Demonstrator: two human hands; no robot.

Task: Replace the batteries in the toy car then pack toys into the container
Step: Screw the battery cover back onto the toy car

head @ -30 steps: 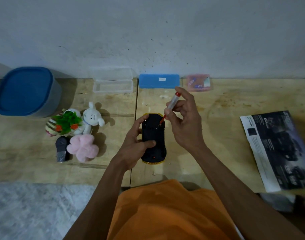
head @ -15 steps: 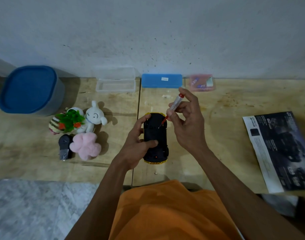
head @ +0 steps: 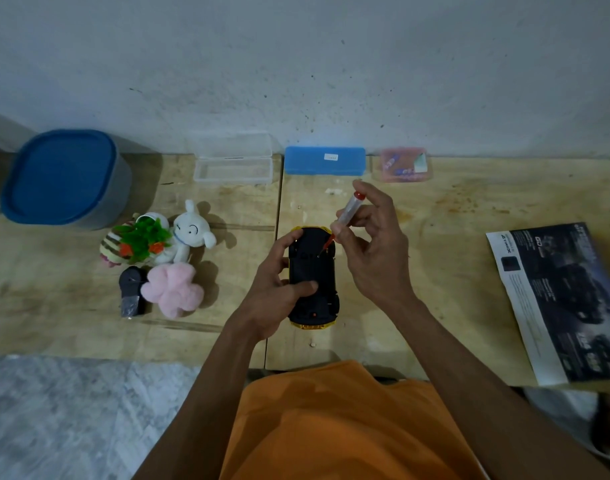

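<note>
Near the bench's front edge, the toy car [head: 312, 278] lies belly-up, gripped by the left hand [head: 279, 289]. The right hand [head: 372, 244] pinches a screwdriver [head: 343, 218] at the underside. Judgement: keep the tip seated and upright, pressing lightly so the screw head isn't stripped.

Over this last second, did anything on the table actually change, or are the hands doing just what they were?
Almost nothing changed. The right hand still pinches the small clear-handled screwdriver, tip on the underside of the upturned black and yellow toy car, which the left hand still grips. The plush toys and the blue-lidded container stayed put; only the camera view shifted slightly.
</note>
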